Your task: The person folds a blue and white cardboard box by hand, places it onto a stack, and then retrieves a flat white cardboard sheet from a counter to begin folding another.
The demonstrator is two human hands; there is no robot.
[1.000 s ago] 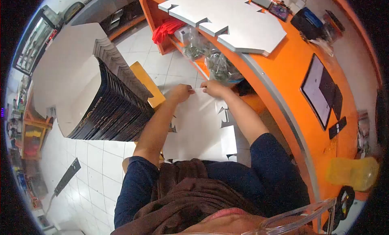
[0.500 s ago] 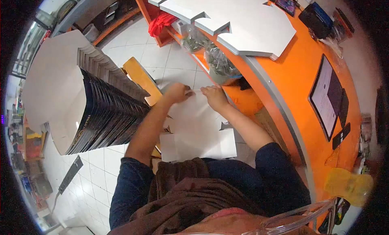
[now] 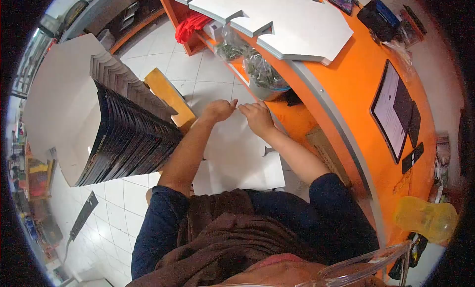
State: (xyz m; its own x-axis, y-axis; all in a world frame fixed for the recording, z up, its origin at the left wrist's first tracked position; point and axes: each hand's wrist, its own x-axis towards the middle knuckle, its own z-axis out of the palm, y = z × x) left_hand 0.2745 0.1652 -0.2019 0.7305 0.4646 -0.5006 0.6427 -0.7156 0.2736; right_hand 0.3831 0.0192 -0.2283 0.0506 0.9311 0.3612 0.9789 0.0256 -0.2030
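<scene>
A white die-cut cardboard sheet point(image 3: 233, 141) lies before my body, with a crease across it and dark-edged notches at its sides. At its far edge my left hand point(image 3: 221, 110) is closed on the board, thumb pointing up. Just right of it, my right hand point(image 3: 257, 118) grips the same edge with curled fingers. The fingertips of both hands are close together. How far the fingers wrap round the edge is hidden.
To the left stands a tall stack of folded dark-and-white cardboard point(image 3: 133, 129). Flat white cutouts point(image 3: 292, 25) lie on the curved orange counter point(image 3: 336, 84), with a tablet point(image 3: 393, 109) and phone point(image 3: 412, 158). A yellow bench point(image 3: 168, 96) and bagged plants point(image 3: 262, 72) sit beyond my hands.
Both hands have shifted slightly along the sheet's far edge, and the left thumb now points up. The sheet's far part looks tilted differently. The whole view has moved a little.
</scene>
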